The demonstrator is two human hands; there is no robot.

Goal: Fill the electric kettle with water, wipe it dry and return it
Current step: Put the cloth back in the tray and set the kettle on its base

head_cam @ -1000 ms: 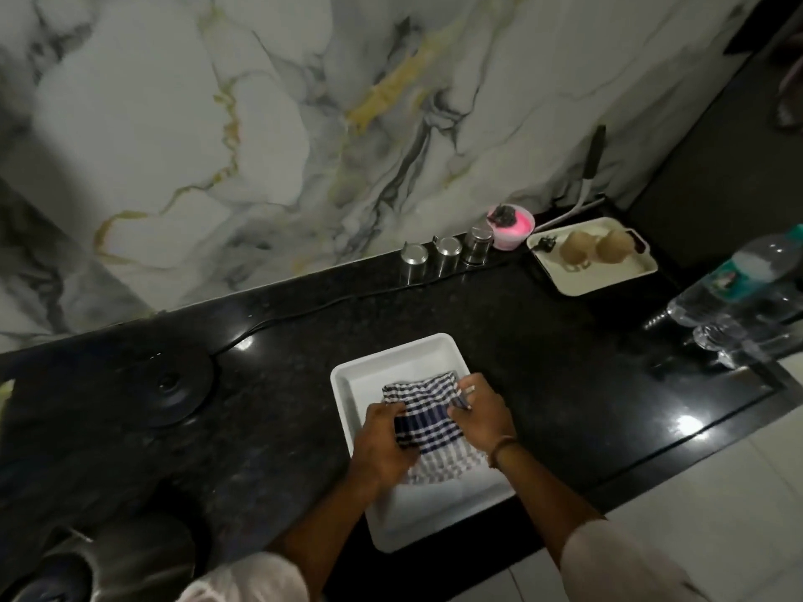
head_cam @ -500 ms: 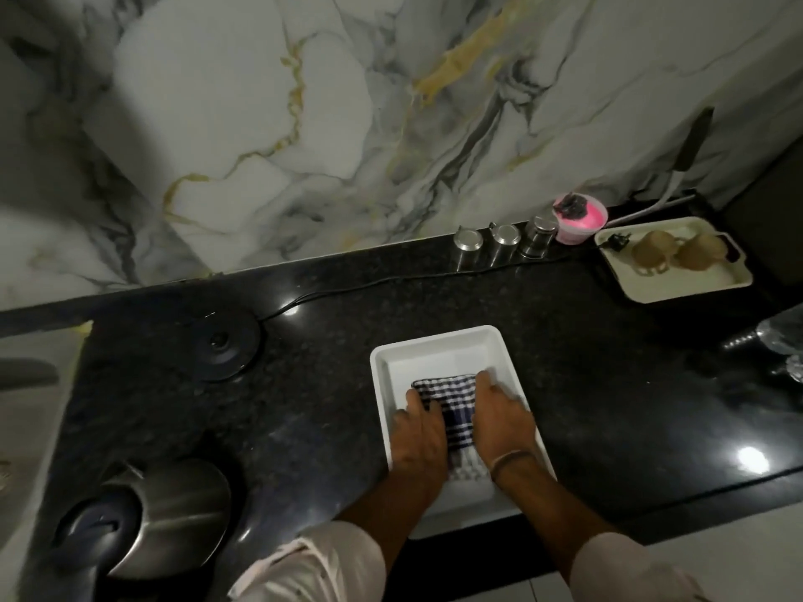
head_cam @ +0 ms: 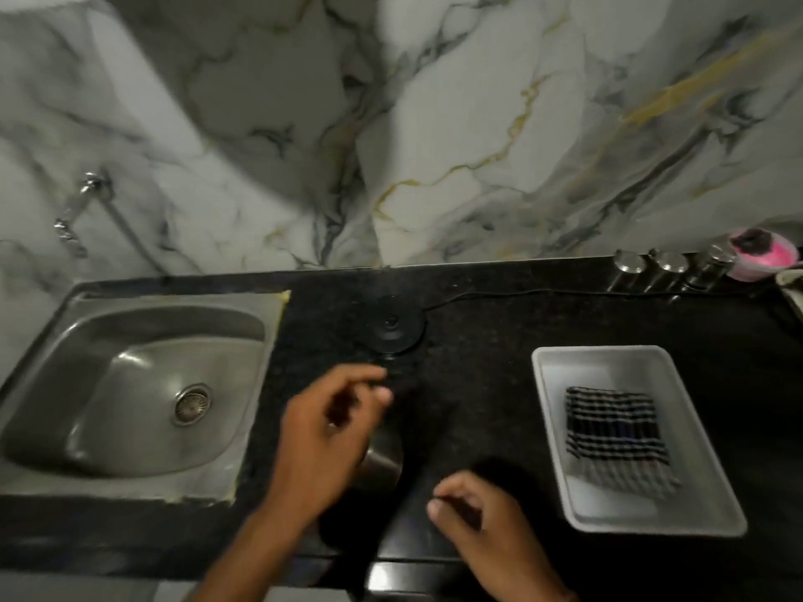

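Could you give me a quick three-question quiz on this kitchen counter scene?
1. True or false: the cloth lies folded in the white tray.
2. What sits between the sink and the tray, near the wall? A) kettle base B) a plate C) a pan
3. Is either hand, left or right, touching the cloth?

Key: 1 true; 2 A, the kettle base; 3 no.

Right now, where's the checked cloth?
Head view, right side: the folded dark-and-white checked cloth lies inside the white rectangular tray, right of the round black kettle base.
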